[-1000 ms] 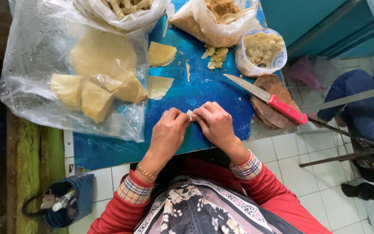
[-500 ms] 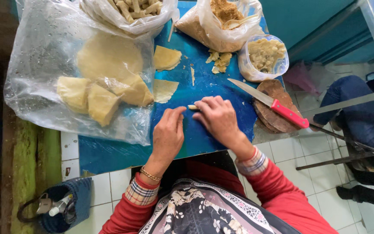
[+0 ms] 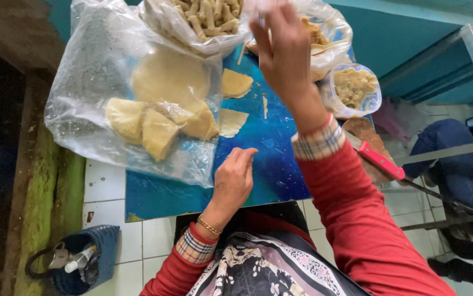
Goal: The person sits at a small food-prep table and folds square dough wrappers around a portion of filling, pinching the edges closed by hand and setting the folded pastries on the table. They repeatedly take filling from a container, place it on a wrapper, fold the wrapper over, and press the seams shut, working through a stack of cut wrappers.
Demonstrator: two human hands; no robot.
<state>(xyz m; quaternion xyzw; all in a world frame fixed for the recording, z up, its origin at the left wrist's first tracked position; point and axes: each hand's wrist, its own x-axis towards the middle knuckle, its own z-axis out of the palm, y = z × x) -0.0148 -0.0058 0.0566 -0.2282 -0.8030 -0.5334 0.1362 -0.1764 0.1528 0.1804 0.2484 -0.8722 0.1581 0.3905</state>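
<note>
Near the bottom centre, the left hand (image 3: 235,178) rests on the blue board (image 3: 272,164), fingers loosely curled and holding nothing, just beside the clear bag of dough chunks (image 3: 138,118). Farther up, the right hand (image 3: 283,46) is raised at the top of the frame over the bag of rolled dough sticks (image 3: 206,16); its fingertips look pinched together, but I cannot tell if they hold anything. A red-handled knife (image 3: 381,161) lies at right, behind the sleeve.
</note>
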